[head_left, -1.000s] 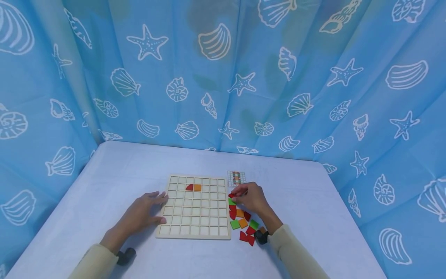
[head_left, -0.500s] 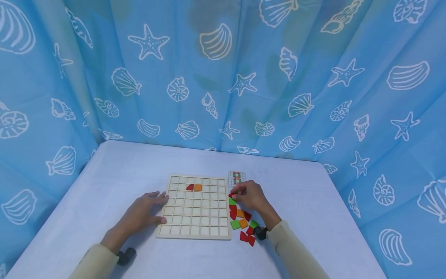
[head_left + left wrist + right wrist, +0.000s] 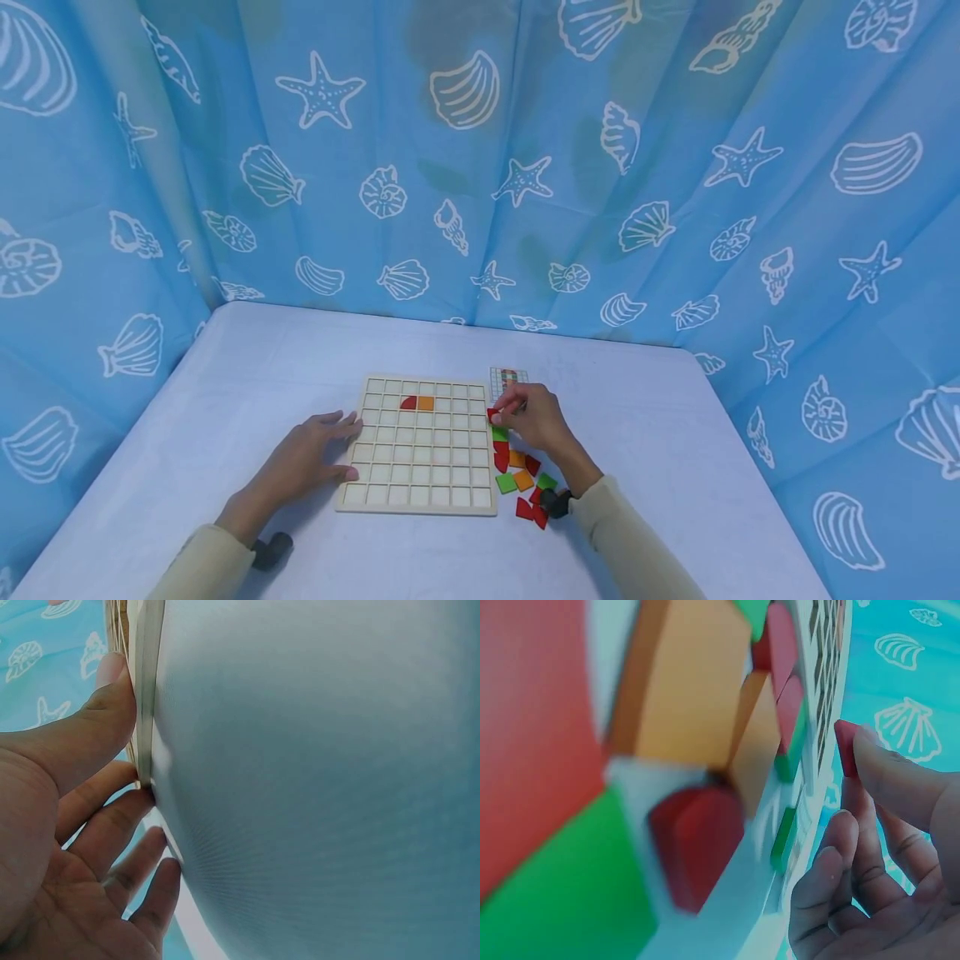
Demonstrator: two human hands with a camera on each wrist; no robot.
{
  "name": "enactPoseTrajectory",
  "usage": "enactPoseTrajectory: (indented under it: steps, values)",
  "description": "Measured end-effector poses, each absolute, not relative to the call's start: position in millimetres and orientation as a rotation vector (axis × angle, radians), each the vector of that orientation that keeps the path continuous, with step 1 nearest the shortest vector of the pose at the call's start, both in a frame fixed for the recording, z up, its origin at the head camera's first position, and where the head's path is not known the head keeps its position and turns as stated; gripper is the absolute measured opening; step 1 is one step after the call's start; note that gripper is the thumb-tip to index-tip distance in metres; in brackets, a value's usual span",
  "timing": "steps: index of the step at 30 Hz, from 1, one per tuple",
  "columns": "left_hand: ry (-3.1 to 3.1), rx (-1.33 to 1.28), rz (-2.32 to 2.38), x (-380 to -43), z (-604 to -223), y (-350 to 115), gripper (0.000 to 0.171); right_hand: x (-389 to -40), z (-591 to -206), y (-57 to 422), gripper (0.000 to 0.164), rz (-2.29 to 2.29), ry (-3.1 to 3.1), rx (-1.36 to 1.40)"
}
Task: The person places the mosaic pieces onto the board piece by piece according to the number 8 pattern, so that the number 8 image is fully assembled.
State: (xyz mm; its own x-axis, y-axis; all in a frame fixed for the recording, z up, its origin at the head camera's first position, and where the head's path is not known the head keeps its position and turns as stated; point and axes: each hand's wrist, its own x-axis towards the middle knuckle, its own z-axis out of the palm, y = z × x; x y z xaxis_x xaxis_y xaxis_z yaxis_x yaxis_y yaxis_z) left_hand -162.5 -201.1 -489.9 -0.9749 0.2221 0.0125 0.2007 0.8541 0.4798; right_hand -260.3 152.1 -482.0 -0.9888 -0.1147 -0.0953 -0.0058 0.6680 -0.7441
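A pale gridded wooden board (image 3: pixel 405 455) lies flat on the table. Two tiles sit side by side in its grid: a red one with a curved edge (image 3: pixel 408 403) and an orange square (image 3: pixel 426 403). Between thumb and index finger, my right hand (image 3: pixel 538 417) pinches a small red tile (image 3: pixel 845 746) just off the board's right edge. My left hand (image 3: pixel 300 454) touches the board's left edge with fingers spread; in the left wrist view its thumb (image 3: pixel 112 697) lies over the rim.
Several loose red, green (image 3: pixel 506 482) and orange (image 3: pixel 523 480) tiles lie right of the board, beneath and in front of my right hand. A small printed pattern card (image 3: pixel 498 382) lies behind that hand, partly covered. A blue shell-print curtain (image 3: pixel 420 208) surrounds the white table (image 3: pixel 300 333).
My right hand has moved slightly up and left with the red tile, nearer the board's edge, and now covers part of the card. The left hand stays in place.
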Motion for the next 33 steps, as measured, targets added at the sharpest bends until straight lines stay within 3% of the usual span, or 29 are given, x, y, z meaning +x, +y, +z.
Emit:
enactPoseTrajectory:
  steps: [16, 33]
  values:
    - [2.974, 0.341, 0.767, -164, -492, -203, 0.080, -270, -482, 109, 0.005, -1.327, 2.780, -0.272]
    - [2.955, 0.309, 0.774, -165, -494, -203, 0.080, -277, -485, 71, 0.007, -1.163, 2.783, -0.101]
